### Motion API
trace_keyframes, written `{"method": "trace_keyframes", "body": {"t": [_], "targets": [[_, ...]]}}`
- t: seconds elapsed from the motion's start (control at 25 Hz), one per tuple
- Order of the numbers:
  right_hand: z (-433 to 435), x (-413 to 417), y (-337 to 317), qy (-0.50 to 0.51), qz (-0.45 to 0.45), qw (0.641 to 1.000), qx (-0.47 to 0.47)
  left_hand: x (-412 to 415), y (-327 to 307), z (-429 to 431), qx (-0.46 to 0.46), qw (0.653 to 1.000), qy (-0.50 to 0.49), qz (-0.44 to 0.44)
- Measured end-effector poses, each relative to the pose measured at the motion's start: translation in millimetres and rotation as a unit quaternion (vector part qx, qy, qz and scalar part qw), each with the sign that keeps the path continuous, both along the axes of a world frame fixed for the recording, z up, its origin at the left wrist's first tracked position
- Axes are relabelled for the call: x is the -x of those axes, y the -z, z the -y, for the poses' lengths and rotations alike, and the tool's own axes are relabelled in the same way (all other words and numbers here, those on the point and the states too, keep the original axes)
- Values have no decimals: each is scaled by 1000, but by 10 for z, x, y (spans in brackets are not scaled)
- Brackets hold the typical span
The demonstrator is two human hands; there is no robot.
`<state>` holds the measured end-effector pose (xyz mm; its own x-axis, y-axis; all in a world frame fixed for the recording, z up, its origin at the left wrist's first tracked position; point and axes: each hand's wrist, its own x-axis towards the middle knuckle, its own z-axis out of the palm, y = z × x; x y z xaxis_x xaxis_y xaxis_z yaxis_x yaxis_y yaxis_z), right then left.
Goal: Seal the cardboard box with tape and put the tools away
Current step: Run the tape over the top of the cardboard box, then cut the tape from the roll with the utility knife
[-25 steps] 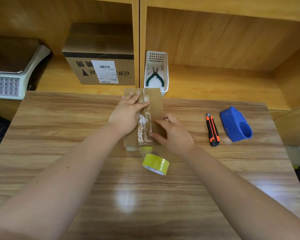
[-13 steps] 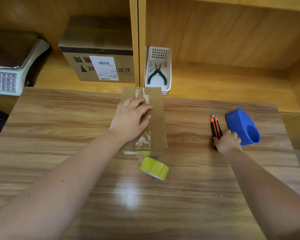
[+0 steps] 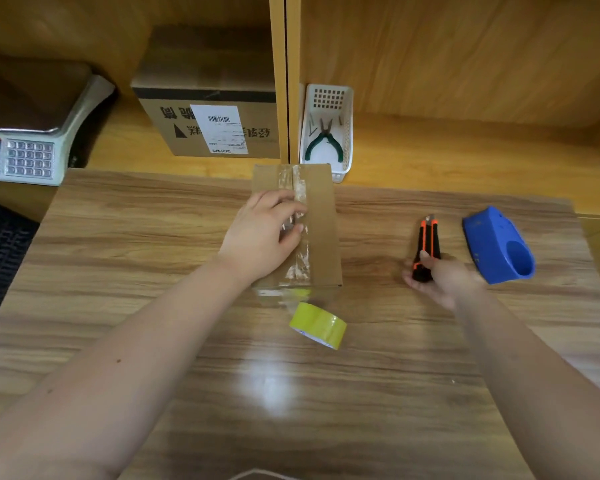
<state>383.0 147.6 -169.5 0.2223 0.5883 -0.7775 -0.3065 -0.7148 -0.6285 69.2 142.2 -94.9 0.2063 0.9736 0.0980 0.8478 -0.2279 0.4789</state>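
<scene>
left hand [image 3: 262, 242] on box [image 3: 321, 216] — right hand [image 3: 442, 277] grips knife [image 3: 428, 240]

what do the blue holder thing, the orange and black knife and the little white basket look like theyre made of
Blue tape dispenser: looks like moulded plastic, one even colour, matte with a soft sheen.
Orange and black utility knife in the right hand: plastic body by its look; the pale tip is probably a metal blade.
White slotted basket: thin glossy plastic, with a moulded grid of holes in its back wall.
</scene>
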Motion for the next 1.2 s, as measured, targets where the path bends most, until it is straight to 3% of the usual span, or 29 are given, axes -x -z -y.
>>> {"method": "trace_keyframes", "body": {"t": [0.08, 0.16, 0.28, 0.44, 0.52, 0.68, 0.8, 0.92, 1.04, 1.08, 1.2], "targets": [[139, 82, -280, -59, -106, 990, -76, 65, -53, 165, 19, 998, -20, 56], [297, 165, -554, -148, -138, 969, -144, 169, -56, 395, 22, 989, -48, 138], [532, 295, -838, -246, -48, 943, -217, 247, 42, 845, 42, 954, -128, 267], [759, 469, -957, -303, 45, 917, -254, 117, 312, 1317, 119, 883, -240, 386], [827, 535, -949, -304, 81, 913, -259, -42, 490, 1430, 172, 819, -303, 455], [940, 623, -877, -269, 110, 918, -268, -462, 670, 1422, 404, 641, -347, 554], [1041, 634, -802, -245, 132, 929, -242, -741, 768, 1332, 441, 557, -408, 574], [1142, 660, -745, -230, 156, 938, -207, -947, 764, 1298, 415, 539, -482, 552], [1216, 703, -715, -211, 174, 947, -171, -1012, 707, 1221, 388, 480, -511, 599], [1229, 713, -713, -206, 178, 948, -164, -997, 693, 1189, 380, 478, -510, 606], [1238, 710, -694, -219, 213, 936, -172, -896, 712, 1204, 370, 521, -483, 599]]}}
